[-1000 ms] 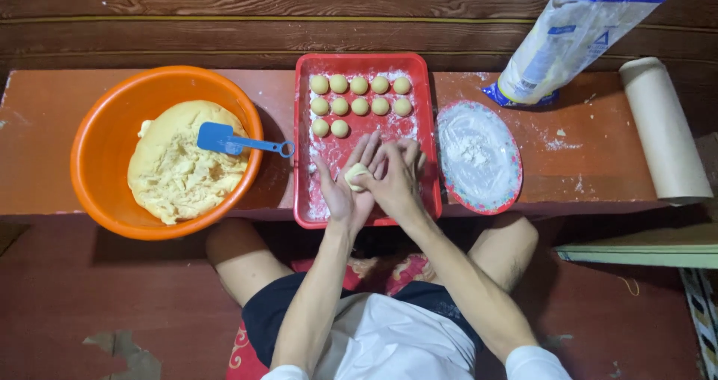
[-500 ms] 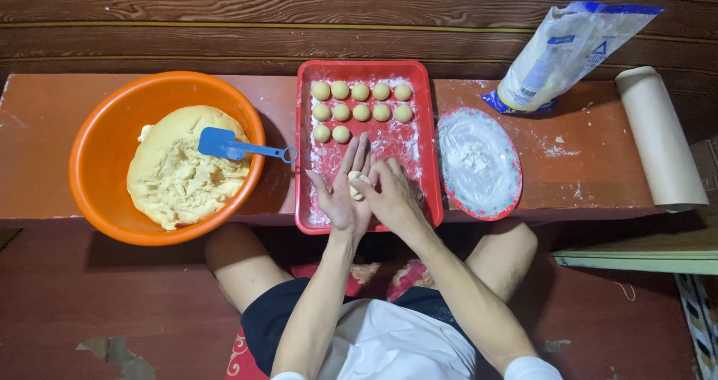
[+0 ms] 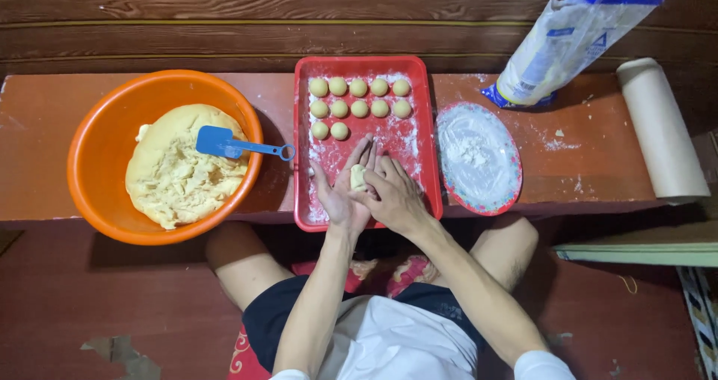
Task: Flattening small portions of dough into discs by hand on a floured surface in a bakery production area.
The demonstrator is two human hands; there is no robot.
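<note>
I had a small lump of dough (image 3: 358,176) pressed between my two palms, just below the middle of the picture, over the lower part of the red tray (image 3: 427,118). My left hand (image 3: 340,193) lay under it with the fingers stretched out flat and pointing to the top of the picture. My right hand (image 3: 395,197) lay over it from the right, fingers bent a little across the lump. So neither hand was closed into a fist; both were mostly open and flat, and the lump sat between them, a bit nearer my left fingers. It looked a little longer up and down than side to side. The rows of dough balls (image 3: 360,98) sat higher up in the tray, apart from my fingers. The last row had only two balls, so there was open floury room to the right of them. The orange bowl (image 3: 97,200) of dough was far left, and the floured plate (image 3: 479,155) was just right of the tray
</note>
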